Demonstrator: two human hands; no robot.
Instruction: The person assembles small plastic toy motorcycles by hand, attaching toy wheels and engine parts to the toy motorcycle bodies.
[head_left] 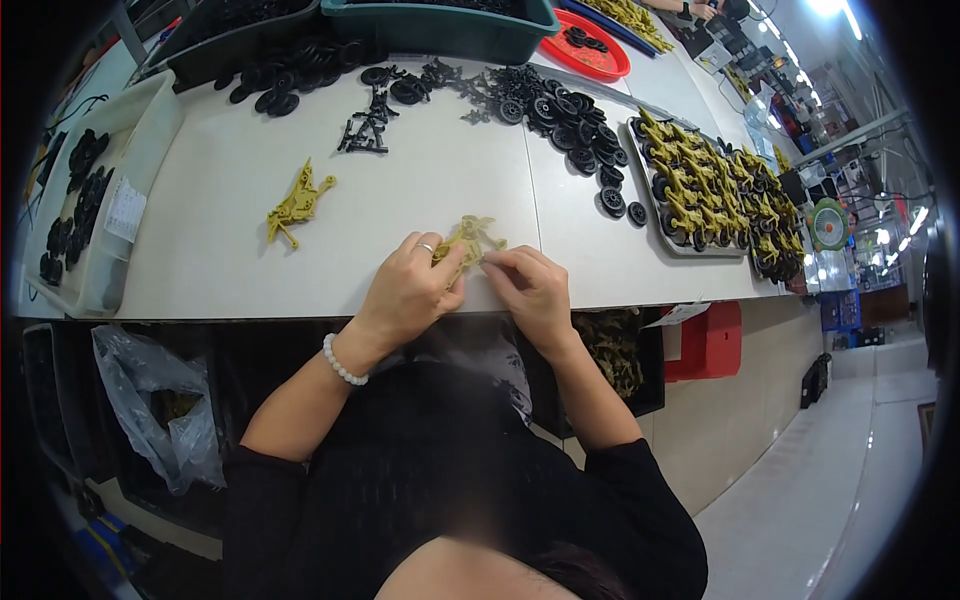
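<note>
My left hand [408,282], with a ring and a beaded bracelet, is closed round a yellow plastic toy frame [470,230] just above the table's near edge. At the right side of this frame, my right hand [534,288] has thumb and forefinger pinched together. Whatever those fingertips grip is too small to make out. A second yellow toy frame [296,207] lies flat on the table, to the left of my hands. Beyond my hands are small black branching plastic parts [368,128]. A heap of black toy wheels [580,130] spreads farther right.
A white bin [152,130] with black parts stands at left. Dark and green tubs [440,22] line the back, beside a red dish [614,68]. At right, a tray [690,249] carries rows of yellow pieces with black wheels. Open boxes sit below the table edge.
</note>
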